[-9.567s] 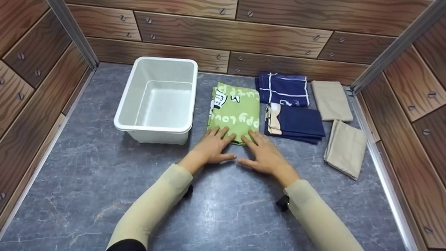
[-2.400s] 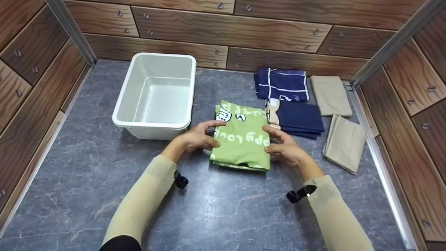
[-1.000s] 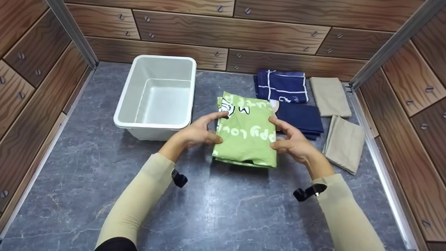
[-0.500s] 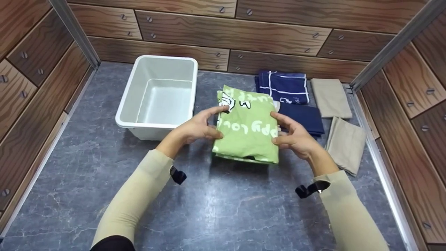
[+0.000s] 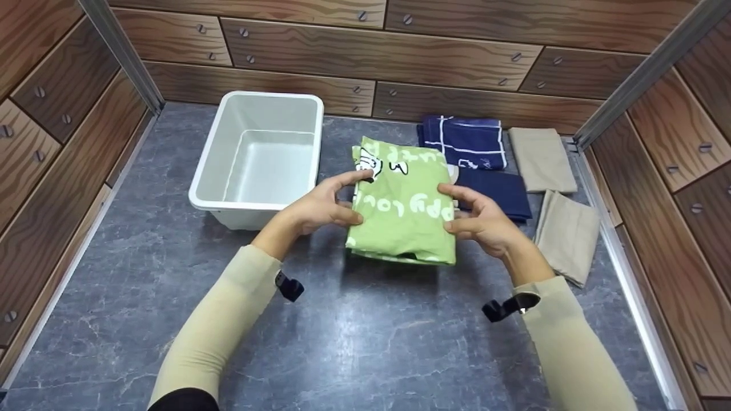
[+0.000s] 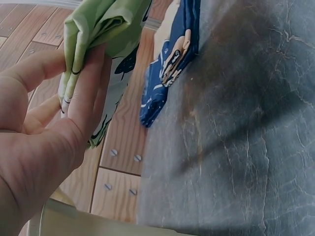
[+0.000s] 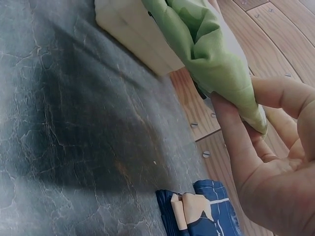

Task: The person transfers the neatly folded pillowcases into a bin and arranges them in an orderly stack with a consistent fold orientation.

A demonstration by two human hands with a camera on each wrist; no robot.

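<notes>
A folded green cloth (image 5: pixel 404 204) with white lettering is held above the grey floor, clear of it. My left hand (image 5: pixel 320 206) grips its left edge, thumb on top and fingers below; in the left wrist view the fingers (image 6: pixel 83 93) pinch the green cloth's folds (image 6: pixel 106 22). My right hand (image 5: pixel 482 220) grips the right edge, and the right wrist view shows the thumb (image 7: pixel 236 132) pressed under the green cloth (image 7: pixel 206 54). An empty white plastic bin (image 5: pixel 260 160) stands just left of the cloth.
Two folded navy cloths (image 5: pixel 464 142) (image 5: pixel 494 191) lie behind and right of the green one. Two folded beige cloths (image 5: pixel 541 158) (image 5: pixel 565 237) lie at the far right. Wood-pattern walls (image 5: pixel 371 51) close in the grey marble-pattern surface (image 5: pixel 365 342) on three sides.
Both hands took the green cloth by its sides and lifted it off the floor. Over the last second it has drifted slightly left, toward the bin.
</notes>
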